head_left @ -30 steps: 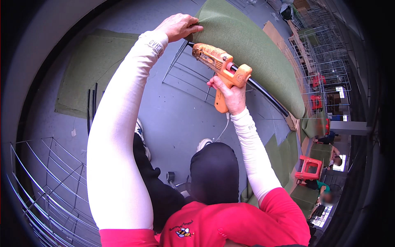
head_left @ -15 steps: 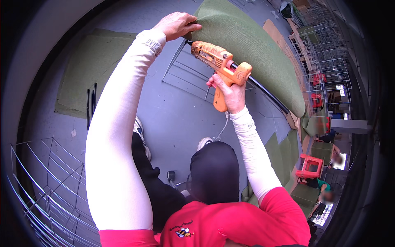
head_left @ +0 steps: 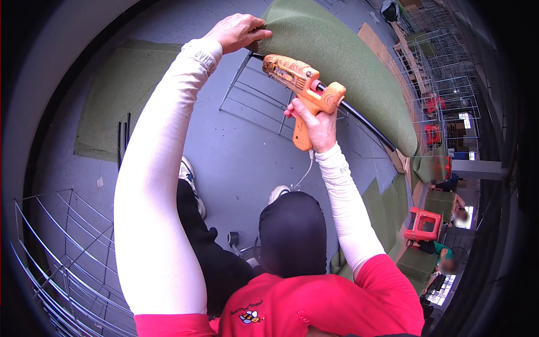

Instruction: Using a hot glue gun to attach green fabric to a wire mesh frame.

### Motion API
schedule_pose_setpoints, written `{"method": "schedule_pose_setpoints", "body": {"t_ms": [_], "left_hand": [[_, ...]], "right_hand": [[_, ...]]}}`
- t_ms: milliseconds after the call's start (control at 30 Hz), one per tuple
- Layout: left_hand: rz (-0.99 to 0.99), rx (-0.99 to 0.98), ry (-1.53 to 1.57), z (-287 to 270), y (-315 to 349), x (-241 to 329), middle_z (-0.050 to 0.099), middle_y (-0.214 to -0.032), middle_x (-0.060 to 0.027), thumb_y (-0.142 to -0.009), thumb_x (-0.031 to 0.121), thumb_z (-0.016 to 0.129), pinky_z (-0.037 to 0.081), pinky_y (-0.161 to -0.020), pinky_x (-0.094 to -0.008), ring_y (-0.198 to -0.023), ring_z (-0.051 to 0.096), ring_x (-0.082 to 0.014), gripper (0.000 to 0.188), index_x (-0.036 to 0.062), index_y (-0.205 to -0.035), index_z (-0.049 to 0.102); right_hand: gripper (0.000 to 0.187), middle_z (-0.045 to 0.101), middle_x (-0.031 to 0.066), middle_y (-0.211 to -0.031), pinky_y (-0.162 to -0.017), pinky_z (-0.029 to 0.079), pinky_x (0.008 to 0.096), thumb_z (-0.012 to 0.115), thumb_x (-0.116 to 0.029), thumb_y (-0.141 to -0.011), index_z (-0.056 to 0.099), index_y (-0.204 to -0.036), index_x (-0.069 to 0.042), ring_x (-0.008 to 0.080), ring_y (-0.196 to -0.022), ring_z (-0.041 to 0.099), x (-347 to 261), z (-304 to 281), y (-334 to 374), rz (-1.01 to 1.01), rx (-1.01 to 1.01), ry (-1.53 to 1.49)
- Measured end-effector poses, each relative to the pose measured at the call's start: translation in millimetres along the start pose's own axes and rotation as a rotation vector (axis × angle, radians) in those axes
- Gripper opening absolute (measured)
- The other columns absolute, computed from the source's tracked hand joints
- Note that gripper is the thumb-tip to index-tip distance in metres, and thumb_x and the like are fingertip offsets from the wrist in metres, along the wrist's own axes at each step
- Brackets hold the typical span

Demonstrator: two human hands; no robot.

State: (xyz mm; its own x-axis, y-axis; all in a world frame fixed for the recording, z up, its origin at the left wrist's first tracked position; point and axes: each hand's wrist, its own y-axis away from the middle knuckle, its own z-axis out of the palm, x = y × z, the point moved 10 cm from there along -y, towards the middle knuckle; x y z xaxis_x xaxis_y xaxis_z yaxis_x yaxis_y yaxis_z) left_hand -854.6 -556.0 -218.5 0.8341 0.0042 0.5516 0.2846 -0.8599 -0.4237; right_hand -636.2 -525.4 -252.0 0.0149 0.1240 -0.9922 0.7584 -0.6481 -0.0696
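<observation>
My right hand (head_left: pixel 321 128) is wrapped round the handle of an orange hot glue gun (head_left: pixel 303 84), its nozzle end stained brown and a pale cord (head_left: pixel 309 168) hanging from the grip. A dark glue stick seems to enter its back. Beyond the gun arches a green woven sheet (head_left: pixel 342 56); my left hand (head_left: pixel 238 32) pinches its near left corner between thumb and fingers. Beneath the sheet's edge runs a black rod or strip (head_left: pixel 365 126), partly hidden by the gun. The nozzle tip is close to this edge. A metal wire frame (head_left: pixel 238 73) stands under the sheet.
Another green sheet (head_left: pixel 115 95) lies on the grey floor at left, with black strips (head_left: pixel 123 135) beside it. Wire racks stand at lower left (head_left: pixel 67 247) and far right (head_left: pixel 443 78). Red stools (head_left: pixel 422 224) and other people (head_left: pixel 443 255) are at right.
Both hands have barely moved. My left hand shifts slightly left with the sheet corner, and the glue gun edges a little to the right.
</observation>
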Motion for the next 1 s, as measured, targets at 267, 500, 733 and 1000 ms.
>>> {"method": "schedule_pose_setpoints", "body": {"t_ms": [267,500,733,1000], "left_hand": [[0.017,0.001,0.007,5.6,-2.2,13.2,0.056,-0.066,-0.017,-0.089,0.042,0.052,0.042,-0.06,-0.0403,-0.062,0.055,-0.0316,0.043,-0.0007,-0.085,0.057],[0.011,0.002,-0.01,10.1,-5.0,18.2,0.055,-0.065,-0.0163,-0.089,0.042,0.052,0.042,-0.06,-0.0396,-0.06,0.054,-0.0304,0.044,-0.0011,-0.084,0.056],[-0.016,-0.01,0.002,12.6,-9.3,9.0,0.055,-0.064,-0.0154,-0.089,0.041,0.052,0.042,-0.06,-0.0387,-0.059,0.055,-0.0277,0.043,-0.0014,-0.084,0.057],[-0.025,-0.025,0.005,22.1,-13.9,7.2,0.058,-0.066,-0.0133,-0.089,0.041,0.053,0.044,-0.061,-0.0361,-0.058,0.056,-0.0228,0.043,-0.0011,-0.085,0.059]], "right_hand": [[0.04,0.06,0.0097,-0.085,-0.062,0.054,0.029,0.069,-0.006,-0.079,0.048,-0.112,0.004,0.0173,-0.066,0.063,-5.8,-19.0,10.7,0.009,0.028,-0.038],[0.039,0.06,0.0092,-0.085,-0.06,0.054,0.0287,0.069,-0.006,-0.079,0.049,-0.11,0.004,0.0164,-0.065,0.063,-5.6,-31.2,13.2,0.023,0.04,-0.018],[0.039,0.06,0.0092,-0.086,-0.059,0.054,0.0285,0.068,-0.006,-0.079,0.049,-0.111,0.004,0.0162,-0.065,0.062,1.1,-34.0,5.4,0.003,0.038,-0.05],[0.035,0.061,0.0094,-0.082,-0.059,0.054,0.0285,0.068,-0.006,-0.079,0.051,-0.107,0.005,0.016,-0.064,0.062,8.7,-50.4,6.1,0.026,0.054,-0.039]]}}
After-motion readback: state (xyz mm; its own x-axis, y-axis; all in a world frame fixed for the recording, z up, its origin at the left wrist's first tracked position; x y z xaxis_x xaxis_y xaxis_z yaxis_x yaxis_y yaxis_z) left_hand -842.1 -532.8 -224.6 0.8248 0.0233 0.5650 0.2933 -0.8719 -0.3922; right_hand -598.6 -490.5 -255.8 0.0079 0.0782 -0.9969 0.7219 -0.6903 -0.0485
